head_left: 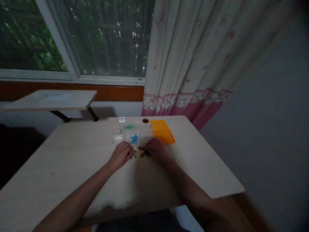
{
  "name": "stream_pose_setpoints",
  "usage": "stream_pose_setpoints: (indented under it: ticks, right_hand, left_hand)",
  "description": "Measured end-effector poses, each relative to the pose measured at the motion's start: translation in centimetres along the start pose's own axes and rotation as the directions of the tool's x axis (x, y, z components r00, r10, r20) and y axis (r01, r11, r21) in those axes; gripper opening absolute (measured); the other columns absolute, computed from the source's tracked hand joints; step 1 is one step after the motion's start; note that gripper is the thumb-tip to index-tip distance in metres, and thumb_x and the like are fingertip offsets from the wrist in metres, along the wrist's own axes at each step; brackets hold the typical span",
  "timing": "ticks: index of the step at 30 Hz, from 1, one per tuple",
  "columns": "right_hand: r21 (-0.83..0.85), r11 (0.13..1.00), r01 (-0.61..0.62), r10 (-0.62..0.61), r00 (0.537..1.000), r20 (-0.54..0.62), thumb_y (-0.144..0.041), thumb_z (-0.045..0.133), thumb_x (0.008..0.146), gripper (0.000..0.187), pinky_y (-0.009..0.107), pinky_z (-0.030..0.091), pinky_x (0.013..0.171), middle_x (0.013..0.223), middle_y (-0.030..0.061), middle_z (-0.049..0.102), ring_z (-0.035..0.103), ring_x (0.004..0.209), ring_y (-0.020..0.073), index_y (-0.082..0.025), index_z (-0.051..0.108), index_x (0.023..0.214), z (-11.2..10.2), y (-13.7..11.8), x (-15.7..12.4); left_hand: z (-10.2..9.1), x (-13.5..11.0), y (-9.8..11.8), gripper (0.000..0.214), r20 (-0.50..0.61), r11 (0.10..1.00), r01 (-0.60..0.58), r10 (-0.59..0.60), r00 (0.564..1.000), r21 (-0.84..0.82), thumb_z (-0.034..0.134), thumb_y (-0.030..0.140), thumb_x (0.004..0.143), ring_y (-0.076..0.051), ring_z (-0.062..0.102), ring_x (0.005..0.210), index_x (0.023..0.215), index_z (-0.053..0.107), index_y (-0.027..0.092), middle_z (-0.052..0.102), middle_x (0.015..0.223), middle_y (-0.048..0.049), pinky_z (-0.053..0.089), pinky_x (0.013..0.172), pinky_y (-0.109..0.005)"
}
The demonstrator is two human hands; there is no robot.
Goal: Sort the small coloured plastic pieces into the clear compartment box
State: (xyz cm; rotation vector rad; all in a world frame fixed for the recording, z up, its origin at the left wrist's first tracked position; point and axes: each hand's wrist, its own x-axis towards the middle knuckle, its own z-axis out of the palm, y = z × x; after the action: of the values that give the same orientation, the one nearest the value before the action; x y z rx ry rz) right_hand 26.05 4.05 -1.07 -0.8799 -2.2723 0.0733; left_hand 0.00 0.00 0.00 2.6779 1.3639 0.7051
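My left hand (121, 154) and my right hand (156, 149) rest on the pale wooden table (72, 167), on either side of a small heap of dark little pieces (140, 152). Both hands have fingers curled down toward the heap; the fingertips are hidden and blurred. Just behind the heap stands a clear plastic compartment box (131, 132) with blue pieces (134, 139) in one compartment and green pieces (129, 126) in another. An orange lid or tray (162, 131) lies to the right of the box.
A round cable hole (145, 120) sits at the table's far edge. A second small table (51, 100) stands at the left under the window. A curtain (193, 64) hangs behind on the right. The table's right edge drops off near a grey wall.
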Motion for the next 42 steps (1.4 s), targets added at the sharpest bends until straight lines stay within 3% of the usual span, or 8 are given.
stream_pose_setpoints:
  ticks: [10, 18, 26, 42]
  right_hand:
    - [0.043, 0.997, -0.059, 0.057, 0.997, 0.044, -0.025, 0.064, 0.088, 0.013, 0.035, 0.047, 0.09, 0.094, 0.0056, 0.071, 0.059, 0.095, 0.0197, -0.023, 0.075, 0.095, -0.4, 0.1, 0.1]
    - [0.038, 0.996, -0.079, 0.077, 0.995, 0.064, -0.023, 0.065, 0.087, 0.014, 0.035, 0.046, 0.092, 0.096, 0.0053, 0.071, 0.058, 0.096, 0.0197, -0.022, 0.075, 0.097, -1.0, 0.0, 0.3]
    - [0.021, 0.997, -0.076, 0.075, 0.995, 0.069, -0.023, 0.066, 0.087, 0.014, 0.034, 0.046, 0.091, 0.095, 0.0052, 0.071, 0.058, 0.096, 0.0193, -0.022, 0.075, 0.096, -0.8, 0.3, 0.2]
    - [0.025, 0.996, -0.083, 0.081, 0.993, 0.08, -0.023, 0.066, 0.087, 0.014, 0.034, 0.046, 0.09, 0.094, 0.0047, 0.072, 0.059, 0.094, 0.019, -0.023, 0.075, 0.097, -0.8, 0.0, 0.3]
  left_hand:
    - [-0.4, 0.1, 0.4, 0.021, 0.001, 1.0, 0.009, -0.009, 1.0, 0.0, 0.053, 0.036, 0.095, -0.023, 0.051, 0.096, 0.087, 0.059, 0.018, 0.061, 0.094, -0.0062, 0.04, 0.088, -0.037]
    - [-1.2, -0.1, -0.8, 0.035, 0.057, 0.998, -0.053, 0.055, 0.997, -0.027, 0.056, 0.053, 0.089, -0.024, 0.051, 0.097, 0.098, 0.06, 0.02, 0.06, 0.098, -0.0067, 0.04, 0.086, -0.037]
    - [-1.1, 0.1, -0.6, 0.02, 0.065, 0.995, -0.045, 0.051, 0.997, -0.091, 0.057, 0.04, 0.092, -0.022, 0.051, 0.099, 0.091, 0.062, 0.021, 0.06, 0.098, -0.0058, 0.04, 0.087, -0.036]
    - [-0.8, 0.3, 0.2, 0.023, 0.028, 0.999, -0.024, 0.025, 0.999, -0.022, 0.048, 0.036, 0.097, -0.022, 0.051, 0.093, 0.089, 0.06, 0.018, 0.06, 0.095, -0.0075, 0.042, 0.086, -0.037]
